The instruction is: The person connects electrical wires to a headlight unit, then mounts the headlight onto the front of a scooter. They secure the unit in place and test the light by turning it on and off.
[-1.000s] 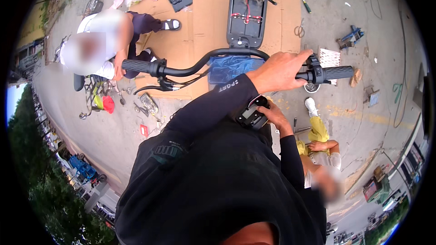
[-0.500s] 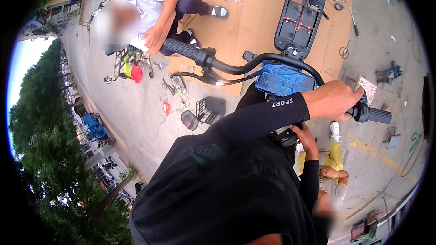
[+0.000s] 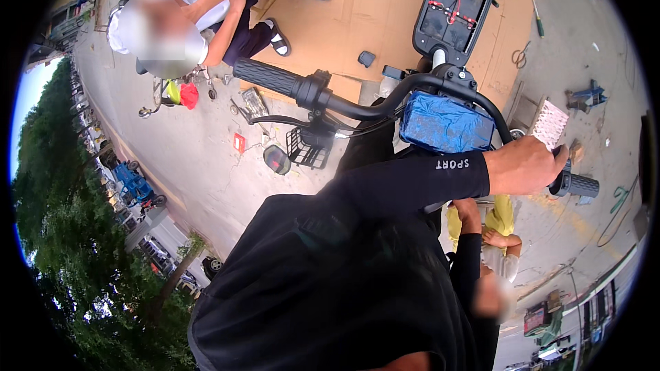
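Note:
A black handlebar [image 3: 397, 95] of a small electric bike spans the view in front of me. My left hand [image 3: 524, 165] reaches across to its right side and is wrapped round the bar just inboard of the ribbed right grip [image 3: 583, 185]. The ribbed left grip [image 3: 268, 77] and a brake lever [image 3: 278, 119] are free of my hands. My right hand [image 3: 466, 210] is below my left forearm, its fingers hidden behind that sleeve. A box wrapped in blue plastic [image 3: 447, 122] sits against the bar. Beyond it lies an open black tray [image 3: 450, 17] with red and black wires.
Flattened cardboard [image 3: 385, 17] covers the ground ahead. One person [image 3: 206, 0] sits at the upper left; another, in yellow trousers [image 3: 500, 214], is at the lower right. Scissors [image 3: 520, 55], a wire basket [image 3: 308, 148] and a blue vise-like tool [image 3: 588, 96] lie around.
My view has shifted, and the bike appears slightly lower. My left hand stays on the bar's right side. My right hand's fingers, partly visible before, are now hidden under my left forearm.

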`<state>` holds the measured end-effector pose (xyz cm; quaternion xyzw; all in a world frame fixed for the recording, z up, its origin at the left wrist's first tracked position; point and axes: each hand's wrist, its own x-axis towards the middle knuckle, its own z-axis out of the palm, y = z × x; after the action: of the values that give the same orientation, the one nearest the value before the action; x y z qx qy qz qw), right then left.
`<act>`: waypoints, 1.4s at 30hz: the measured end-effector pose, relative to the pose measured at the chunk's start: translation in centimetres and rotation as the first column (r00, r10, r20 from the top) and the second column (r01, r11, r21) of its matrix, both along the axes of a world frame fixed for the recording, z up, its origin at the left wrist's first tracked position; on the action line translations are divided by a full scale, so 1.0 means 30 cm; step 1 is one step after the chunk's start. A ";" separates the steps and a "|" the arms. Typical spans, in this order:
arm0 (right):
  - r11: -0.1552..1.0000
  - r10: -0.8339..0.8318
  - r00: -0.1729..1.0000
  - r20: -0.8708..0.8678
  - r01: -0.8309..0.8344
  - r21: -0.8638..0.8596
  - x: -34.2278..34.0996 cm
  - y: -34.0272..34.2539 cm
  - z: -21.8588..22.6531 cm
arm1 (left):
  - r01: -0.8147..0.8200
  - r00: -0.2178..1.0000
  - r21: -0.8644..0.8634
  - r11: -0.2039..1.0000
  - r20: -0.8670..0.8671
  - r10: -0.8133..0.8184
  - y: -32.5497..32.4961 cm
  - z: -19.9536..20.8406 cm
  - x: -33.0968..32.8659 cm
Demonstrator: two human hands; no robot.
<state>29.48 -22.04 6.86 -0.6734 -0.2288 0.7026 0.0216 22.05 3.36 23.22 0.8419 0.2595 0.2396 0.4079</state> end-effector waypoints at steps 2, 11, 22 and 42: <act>0.999 -0.030 0.999 -0.018 0.030 -0.033 -0.016 0.030 0.007 | 0.016 1.000 0.016 1.000 -0.016 -0.015 -0.001 -0.018 0.010; 0.974 -0.223 0.960 0.172 0.214 0.070 -0.202 0.078 0.297 | -0.122 0.976 0.026 0.992 0.182 0.115 -0.023 0.114 -0.184; 0.963 -0.247 0.888 0.389 0.178 0.204 -0.187 0.001 0.167 | -0.202 0.843 -0.334 0.921 -0.538 -0.011 -0.666 -0.316 -0.822; 0.866 -0.466 0.868 -0.172 0.488 0.113 -0.073 -0.066 0.150 | -0.277 0.930 0.020 0.961 -0.244 0.273 -0.812 -0.486 -0.627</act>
<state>27.30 -24.01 11.36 -0.6547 -0.1058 0.7010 0.2622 3.25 -21.01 8.65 0.8173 0.4250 0.1868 0.3414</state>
